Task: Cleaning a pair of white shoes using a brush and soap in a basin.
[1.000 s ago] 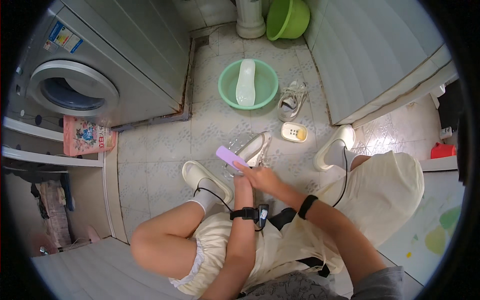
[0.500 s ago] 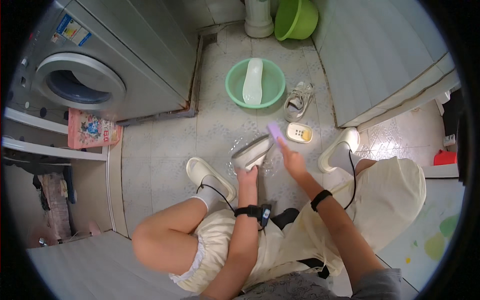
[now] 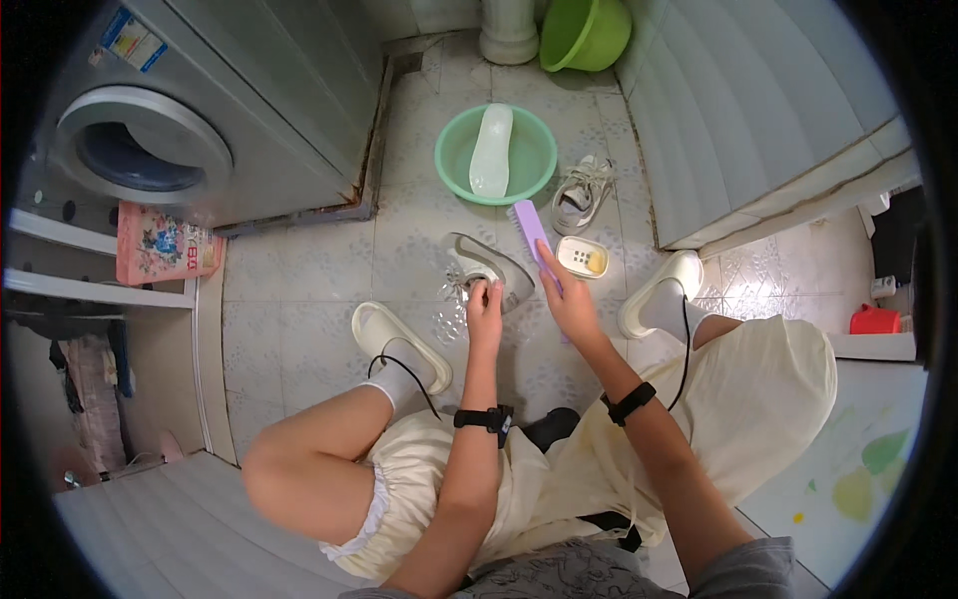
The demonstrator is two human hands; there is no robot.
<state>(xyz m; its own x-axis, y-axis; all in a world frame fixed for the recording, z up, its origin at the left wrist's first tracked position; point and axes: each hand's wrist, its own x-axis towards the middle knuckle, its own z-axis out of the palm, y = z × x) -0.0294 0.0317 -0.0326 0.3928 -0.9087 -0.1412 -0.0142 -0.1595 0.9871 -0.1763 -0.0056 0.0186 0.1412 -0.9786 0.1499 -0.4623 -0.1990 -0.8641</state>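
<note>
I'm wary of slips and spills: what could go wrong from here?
In the right hand, the purple plastic brush could knock the cream oval soap dish close by. The pale grey shoe might slip from the left hand. The shiny, wet-looking patch on the pale patterned tile floor might be slippery.

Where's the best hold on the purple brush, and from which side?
I'd grip the purple brush by its bare handle, from the near right side, where the right hand has it: the handle slants back toward the person, while bristles stick out leftward at the far end.
</note>
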